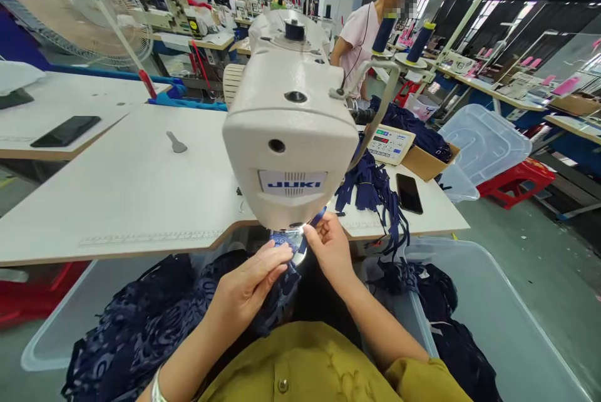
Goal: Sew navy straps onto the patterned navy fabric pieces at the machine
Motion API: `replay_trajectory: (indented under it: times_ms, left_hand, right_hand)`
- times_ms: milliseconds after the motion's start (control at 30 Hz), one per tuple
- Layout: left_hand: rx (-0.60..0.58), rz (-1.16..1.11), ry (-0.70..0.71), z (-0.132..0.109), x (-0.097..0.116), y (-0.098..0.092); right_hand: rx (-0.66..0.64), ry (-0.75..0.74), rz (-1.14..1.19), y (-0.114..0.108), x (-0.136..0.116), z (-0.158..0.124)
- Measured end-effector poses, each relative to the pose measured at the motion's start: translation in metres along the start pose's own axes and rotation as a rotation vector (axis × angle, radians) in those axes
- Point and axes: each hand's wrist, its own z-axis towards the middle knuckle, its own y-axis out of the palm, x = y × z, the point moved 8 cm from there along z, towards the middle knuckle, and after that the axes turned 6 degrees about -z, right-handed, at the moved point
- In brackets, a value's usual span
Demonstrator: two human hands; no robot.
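A cream JUKI sewing machine (288, 126) stands on the white table (122, 189), its head hiding the needle. My left hand (251, 286) lies just below it with fingers pressed together on navy lace fabric (284, 242) at the needle plate. My right hand (328, 242) pinches a narrow navy strap (318, 217) beside the machine's foot. More navy lace (141, 320) spills over my lap to the left.
A pile of navy straps (370, 186) and a black phone (409, 193) lie right of the machine. Clear plastic bins (498, 320) sit at both sides. A fan (70, 7) stands far left; another person (361, 32) works behind.
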Motion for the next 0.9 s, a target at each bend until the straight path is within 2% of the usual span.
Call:
replay_trajectory:
  times_ms: [233,600,700,900]
  left_hand:
    - [-0.035,0.195,0.206,0.008,0.023,0.006]
    - [-0.062,0.326,0.306,0.012,0.033,0.011]
    - [-0.073,0.340,0.312,0.014,0.036,0.011]
    - [0.020,0.386,0.258,0.018,0.037,0.003]
  right_hand:
    - [0.110,-0.016,0.017,0.007,0.006,-0.011]
    - [0.120,0.048,0.063,0.011,0.010,-0.014]
    - [0.076,0.061,0.079,0.010,0.010,-0.011]
    - [-0.132,0.108,0.069,0.014,0.014,-0.004]
